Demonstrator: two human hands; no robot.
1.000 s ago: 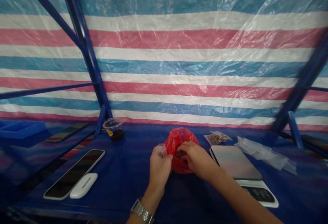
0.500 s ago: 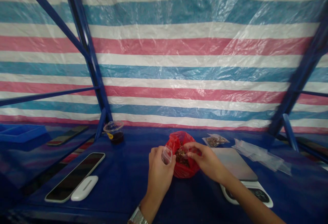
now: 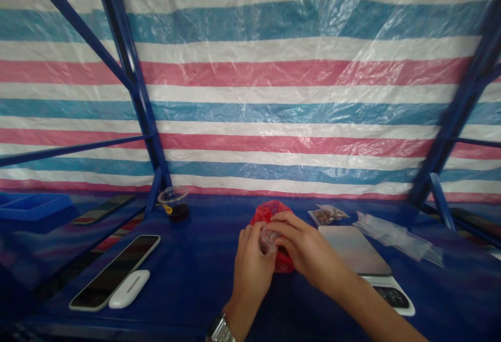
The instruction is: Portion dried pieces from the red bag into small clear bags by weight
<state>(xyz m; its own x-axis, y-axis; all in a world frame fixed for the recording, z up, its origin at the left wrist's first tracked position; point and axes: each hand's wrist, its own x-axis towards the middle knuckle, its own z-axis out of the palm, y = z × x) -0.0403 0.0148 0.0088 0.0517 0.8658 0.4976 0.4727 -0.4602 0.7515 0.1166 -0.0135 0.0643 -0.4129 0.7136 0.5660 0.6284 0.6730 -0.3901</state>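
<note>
My left hand is closed around a small clear plastic bag, its mouth facing up. My right hand has its fingertips pinched together at the mouth of that bag; what they hold is hidden. Just behind both hands sits a red plastic bag, open at the top, with its contents mostly covered by my fingers. Beside my right forearm lies a kitchen scale with a flat grey platform and a white base.
Past the scale lie a filled clear bag of brown bits and several flat clear bags. On the left are a phone, a white earbud case and a lidded cup of dark liquid. Blue metal posts frame a striped sheet.
My right hand has moved left from over the red bag to the mouth of the clear bag. My left hand has shifted slightly right, so the hands now meet.
</note>
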